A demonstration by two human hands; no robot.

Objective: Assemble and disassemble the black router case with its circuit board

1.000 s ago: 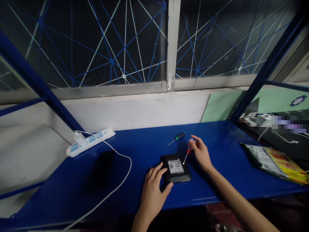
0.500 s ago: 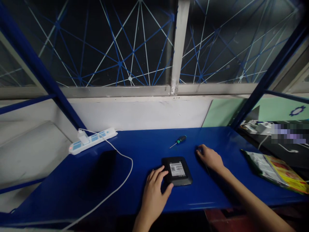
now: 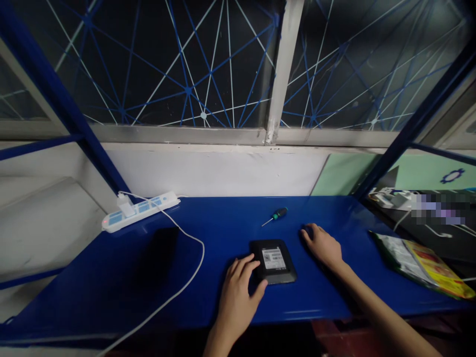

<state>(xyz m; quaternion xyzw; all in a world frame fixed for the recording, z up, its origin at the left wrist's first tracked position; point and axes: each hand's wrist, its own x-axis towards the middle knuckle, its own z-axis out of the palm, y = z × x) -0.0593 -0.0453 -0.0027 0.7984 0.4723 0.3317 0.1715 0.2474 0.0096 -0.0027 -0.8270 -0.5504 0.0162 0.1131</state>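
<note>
A flat black square device (image 3: 274,260) lies on the blue table (image 3: 208,307), its white printed label facing up. At its left edge is my left hand (image 3: 240,290), fingers spread, with the fingertips touching or just beside the casing. To the right of the device, my right hand (image 3: 323,245) rests low on the table with its fingers curled in. Whatever those fingers may hold is hidden under them. Behind the device a screwdriver (image 3: 275,216) with a black and green handle lies with its shaft pointing left and toward me.
A white power strip (image 3: 141,212) with a plugged-in charger sits at the back left; its white cable (image 3: 203,253) curves to the front edge. A dark patch (image 3: 158,255) lies nearby. On the right are a colourful packet (image 3: 420,263) and a blue frame post (image 3: 386,163).
The view has shifted slightly. My left hand keeps its place at the device, and my right hand stays curled on the table with little visible movement. The device and screwdriver stay put.
</note>
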